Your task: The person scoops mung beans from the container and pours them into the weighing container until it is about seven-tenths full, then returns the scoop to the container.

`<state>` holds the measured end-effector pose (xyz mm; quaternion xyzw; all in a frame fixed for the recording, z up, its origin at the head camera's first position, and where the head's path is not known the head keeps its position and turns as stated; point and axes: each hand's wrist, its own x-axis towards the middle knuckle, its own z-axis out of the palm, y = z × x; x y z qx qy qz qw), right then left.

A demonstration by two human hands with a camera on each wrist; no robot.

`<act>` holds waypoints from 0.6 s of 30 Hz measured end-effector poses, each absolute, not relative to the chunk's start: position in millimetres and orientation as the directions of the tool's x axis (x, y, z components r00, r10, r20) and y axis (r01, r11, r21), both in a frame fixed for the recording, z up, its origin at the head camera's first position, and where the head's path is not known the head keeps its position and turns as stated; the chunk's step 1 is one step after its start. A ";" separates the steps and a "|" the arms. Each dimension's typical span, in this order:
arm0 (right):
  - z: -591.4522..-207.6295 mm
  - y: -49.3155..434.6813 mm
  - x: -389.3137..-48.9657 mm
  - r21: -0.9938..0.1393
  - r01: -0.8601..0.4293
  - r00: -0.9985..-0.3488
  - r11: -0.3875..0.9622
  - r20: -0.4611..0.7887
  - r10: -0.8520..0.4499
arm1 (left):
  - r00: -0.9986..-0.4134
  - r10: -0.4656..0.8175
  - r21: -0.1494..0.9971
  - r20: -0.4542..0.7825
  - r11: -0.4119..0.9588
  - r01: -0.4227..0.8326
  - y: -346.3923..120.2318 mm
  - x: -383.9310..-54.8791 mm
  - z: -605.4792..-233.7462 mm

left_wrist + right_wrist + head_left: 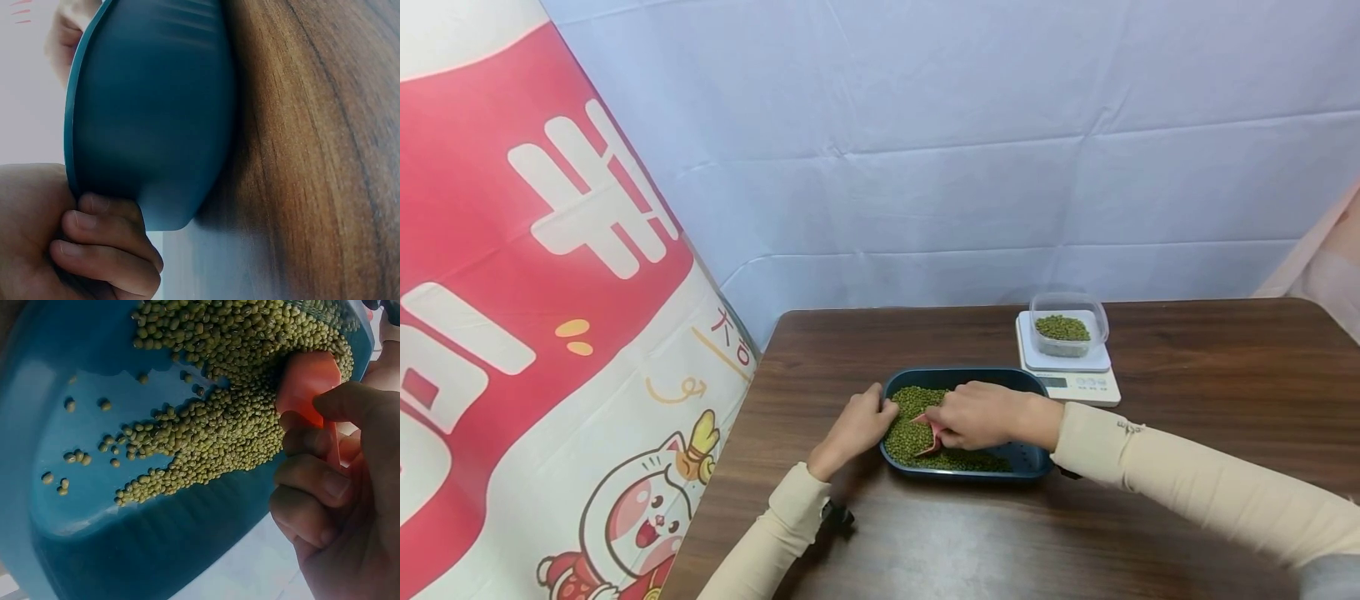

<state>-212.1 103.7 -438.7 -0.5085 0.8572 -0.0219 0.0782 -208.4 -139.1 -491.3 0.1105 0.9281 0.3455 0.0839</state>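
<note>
The tub [958, 476] is sitting on the bench [1210, 375], and beans [910, 433] are filling its left part; towards its right end they are thinning to a few loose ones on bare blue floor. Beyond the tub, just off its far right corner, a white scale [1093, 387] is standing on the bench. On the scale a clear box [1101, 321] is resting, holding a smaller lot of beans. Well behind the tub a pale sheet [962, 192] is hanging, and to its left a red and white banner [445, 167] is slanting down past the bench. The right forearm in its cream sleeve [1187, 483] is crossing the tub's right end, hiding part of its inside from the head view.

The left hand [857, 427] is gripping the tub's left end, its thumb lying over the rim and its fingers curling against the outer wall. The right hand [981, 415] is reaching into the tub and gripping a pink scoop [306, 384], fingers bending round the handle and thumb pressing on it. The scoop's front is touching the beans in the tub's left part; how many it is carrying is hard to tell.
</note>
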 end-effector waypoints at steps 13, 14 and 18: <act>-443.1 103.0 -205.3 -0.168 -0.820 -0.525 0.547 -0.162 -0.836 | -0.959 0.271 0.664 -0.081 0.732 0.151 -139.3 -207.2 -491.6; -443.6 103.3 -205.6 -0.171 -0.819 -0.526 0.548 -0.159 -0.836 | -0.959 0.271 0.664 -0.081 0.732 0.151 -139.2 -207.3 -491.5; -445.4 104.4 -207.5 -0.183 -0.821 -0.519 0.541 -0.154 -0.841 | -0.960 0.271 0.666 -0.075 0.730 0.154 -139.3 -207.5 -491.3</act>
